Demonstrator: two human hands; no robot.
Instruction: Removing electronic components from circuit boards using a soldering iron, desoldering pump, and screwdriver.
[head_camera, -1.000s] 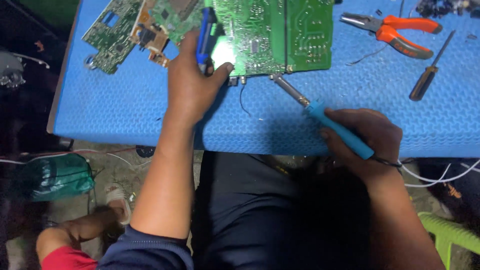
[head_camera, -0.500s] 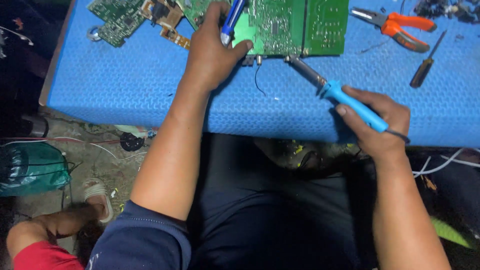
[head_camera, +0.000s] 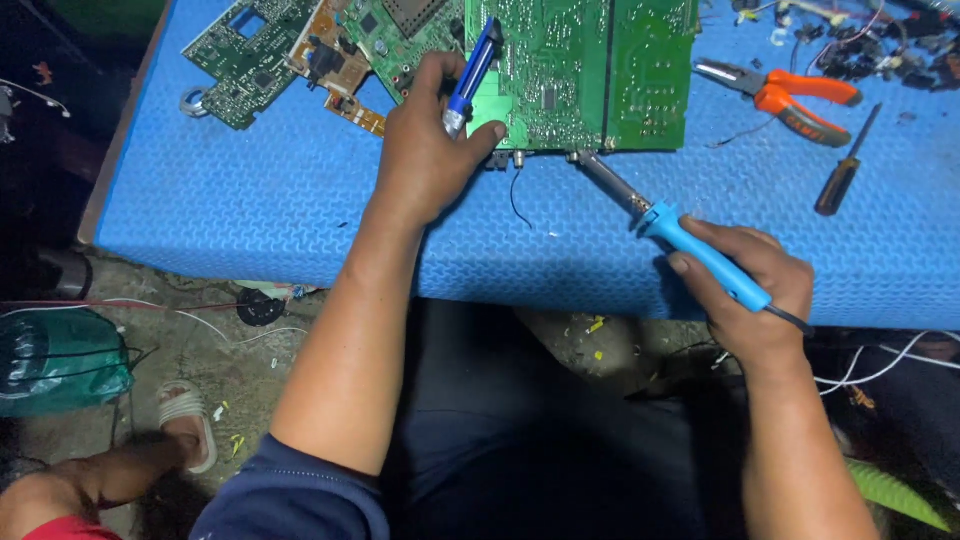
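Left hand (head_camera: 425, 150) was closed around a blue desoldering pump (head_camera: 470, 75), nozzle near the lower edge of the green circuit board (head_camera: 580, 70). Right hand (head_camera: 755, 290) gripped the blue soldering iron (head_camera: 680, 228), tip touching that edge. Joint apparently mid-work; the board lay flat on the blue bench (head_camera: 300, 220).

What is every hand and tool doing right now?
left hand: gripping the blue pump tool, resting on the big green board
blue pump tool: held tilted, tip down by the board's edge
right hand: holding the soldering iron
soldering iron: slanted, tip at the board's lower edge
big green board: flat on the blue mat
orange pliers: lying untouched, jaws shut
screwdriver: lying untouched
blue mat: spread flat
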